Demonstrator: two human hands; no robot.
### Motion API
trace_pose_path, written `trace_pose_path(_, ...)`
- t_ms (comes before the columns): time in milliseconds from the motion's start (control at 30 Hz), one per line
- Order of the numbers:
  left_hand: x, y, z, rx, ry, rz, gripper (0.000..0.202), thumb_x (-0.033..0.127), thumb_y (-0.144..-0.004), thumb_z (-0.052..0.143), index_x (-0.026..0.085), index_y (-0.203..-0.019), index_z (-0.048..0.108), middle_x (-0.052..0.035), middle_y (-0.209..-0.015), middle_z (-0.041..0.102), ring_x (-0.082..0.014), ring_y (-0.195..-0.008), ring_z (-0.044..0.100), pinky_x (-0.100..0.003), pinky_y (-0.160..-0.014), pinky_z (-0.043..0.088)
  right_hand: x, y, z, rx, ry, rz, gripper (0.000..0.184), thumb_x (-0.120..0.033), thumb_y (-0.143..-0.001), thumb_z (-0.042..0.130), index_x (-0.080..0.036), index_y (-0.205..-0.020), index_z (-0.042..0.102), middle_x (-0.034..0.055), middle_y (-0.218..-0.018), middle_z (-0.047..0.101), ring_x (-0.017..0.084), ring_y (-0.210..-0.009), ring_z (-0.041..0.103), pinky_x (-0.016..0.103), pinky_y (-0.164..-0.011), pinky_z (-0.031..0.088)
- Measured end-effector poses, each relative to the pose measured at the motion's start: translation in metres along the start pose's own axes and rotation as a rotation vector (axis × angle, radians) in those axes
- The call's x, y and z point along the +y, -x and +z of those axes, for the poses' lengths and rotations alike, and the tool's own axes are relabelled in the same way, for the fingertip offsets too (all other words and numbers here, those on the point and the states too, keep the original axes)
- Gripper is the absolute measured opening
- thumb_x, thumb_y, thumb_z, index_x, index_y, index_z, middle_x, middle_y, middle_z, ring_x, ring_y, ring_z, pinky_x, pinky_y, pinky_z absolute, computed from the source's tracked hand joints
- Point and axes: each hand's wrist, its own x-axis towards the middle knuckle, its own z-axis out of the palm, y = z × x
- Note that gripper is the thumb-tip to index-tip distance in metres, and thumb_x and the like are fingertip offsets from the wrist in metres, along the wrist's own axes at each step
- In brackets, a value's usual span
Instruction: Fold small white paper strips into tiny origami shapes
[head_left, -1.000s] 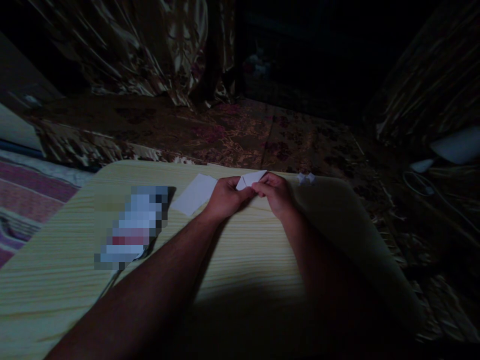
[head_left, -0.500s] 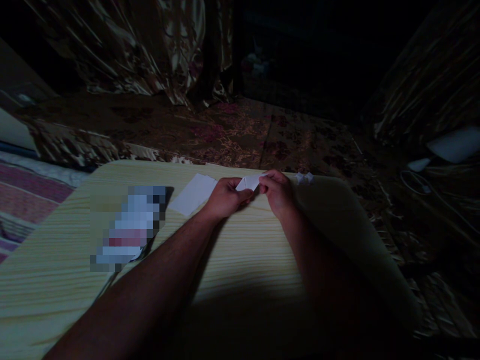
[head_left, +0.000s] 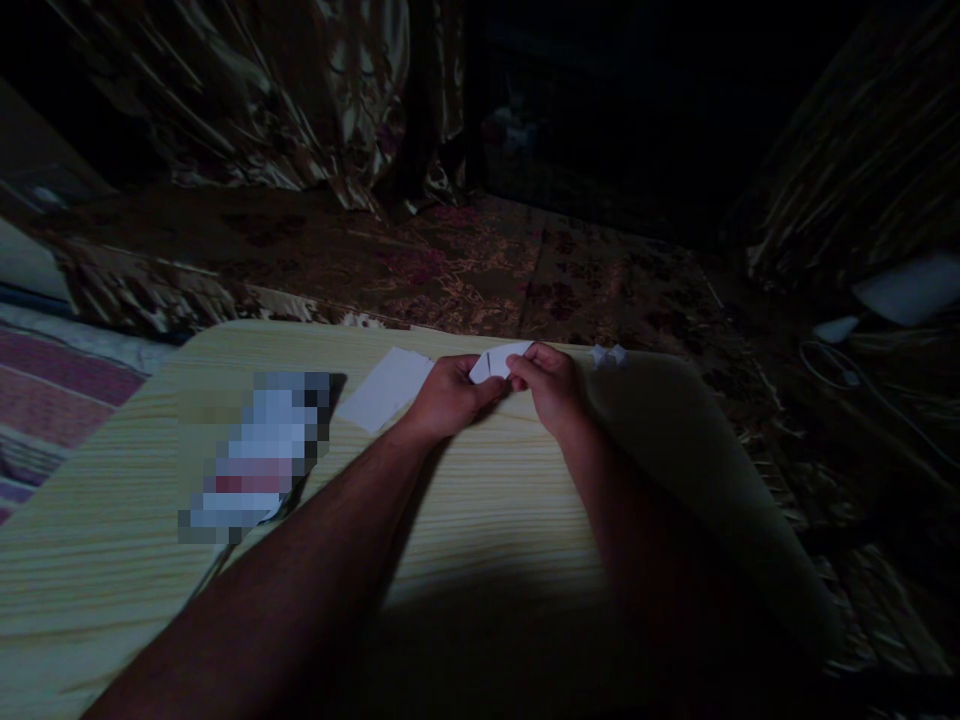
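White paper, folded into a small slanted piece [head_left: 491,364], sits just above the centre of the frame, gripped between 2 bare hands. The left hand [head_left: 452,395] pinches its left end, thumb laid across the lower edge; the right hand [head_left: 553,385] closes its thumb and fingers on the right end. A dark crease or slit shows near the left thumb.

Just left of the left hand, white paper sheets [head_left: 381,390] lie overlapping on the pale wood-grain table [head_left: 487,510]. 2 small white folded-paper shapes [head_left: 608,356] rest side by side near the table's far edge, right of the right hand. At centre-left lies a pixelated oblong object [head_left: 259,450], its details hidden, with a cable [head_left: 206,578] running towards the lower left.

Dark floral cloth [head_left: 450,262] spans the frame beyond the table, below a gathered satin curtain [head_left: 367,90] at upper left. Striped pink-and-white fabric [head_left: 64,375] shows at the left edge.
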Motion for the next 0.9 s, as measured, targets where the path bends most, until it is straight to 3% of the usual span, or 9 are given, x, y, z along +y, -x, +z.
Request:
trace_pose_path(133,0.007,0.001,0.001,0.108,-0.001,0.087,0.023,0.035,-0.068,0.07,0.014,-0.076,0.069,-0.0011,-0.063,0.062,-0.0096,-0.051,0.048,-0.02,-0.046,0.032,0.001,-0.001,0.0,0.027,0.001,-0.006,0.027,-0.035,-0.072,0.066,-0.019,-0.059,0.049,-0.0048,-0.051,0.053,0.008,-0.047,0.045,0.022,-0.051,0.035)
trace_pose_path(233,0.006,-0.001,0.0,0.202,0.171,0.075,0.021,0.031,-0.067,0.07,0.014,-0.08,0.068,-0.002,-0.066,0.065,-0.0117,-0.055,0.053,-0.022,-0.051,0.039,0.002,-0.001,0.001,0.0,0.013,0.018,0.024,-0.033,-0.071,0.066,-0.019,-0.061,0.049,-0.0047,-0.052,0.055,0.008,-0.047,0.046,0.022,-0.05,0.036)
trace_pose_path(367,0.001,-0.004,-0.002,0.273,0.219,0.049,0.023,0.025,-0.061,0.074,0.013,-0.081,0.07,-0.0024,-0.065,0.066,-0.0118,-0.053,0.055,-0.023,-0.052,0.041,0.002,0.0,0.003,-0.019,0.026,0.029,0.022,-0.033,-0.071,0.066,-0.019,-0.063,0.05,-0.0041,-0.054,0.058,0.008,-0.047,0.05,0.022,-0.049,0.038)
trace_pose_path(533,-0.002,-0.005,-0.002,0.28,0.21,0.061,0.023,0.024,-0.062,0.073,0.014,-0.083,0.07,-0.003,-0.068,0.067,-0.0117,-0.054,0.056,-0.023,-0.052,0.042,-0.001,0.002,0.008,-0.055,0.048,0.014,0.015,-0.031,-0.071,0.065,-0.018,-0.072,0.058,-0.003,-0.057,0.061,0.01,-0.049,0.055,0.022,-0.049,0.041)
trace_pose_path(733,-0.003,-0.007,-0.002,0.304,0.181,0.078,0.021,0.023,-0.062,0.071,0.015,-0.082,0.071,0.0001,-0.06,0.062,-0.0099,-0.048,0.05,-0.022,-0.049,0.039,0.0,0.004,0.011,-0.057,0.089,0.007,0.014,-0.031,-0.071,0.066,-0.018,-0.069,0.061,-0.0027,-0.056,0.06,0.01,-0.05,0.054,0.021,-0.047,0.04)
trace_pose_path(900,-0.003,-0.007,-0.003,0.283,0.247,0.104,0.018,0.022,-0.063,0.071,0.016,-0.08,0.07,0.0006,-0.06,0.061,-0.009,-0.048,0.049,-0.021,-0.049,0.037,0.001,0.004,0.007,-0.083,0.042,-0.023,0.017,-0.029,-0.074,0.065,-0.019,-0.087,0.068,-0.0035,-0.057,0.06,0.01,-0.05,0.053,0.022,-0.05,0.042)
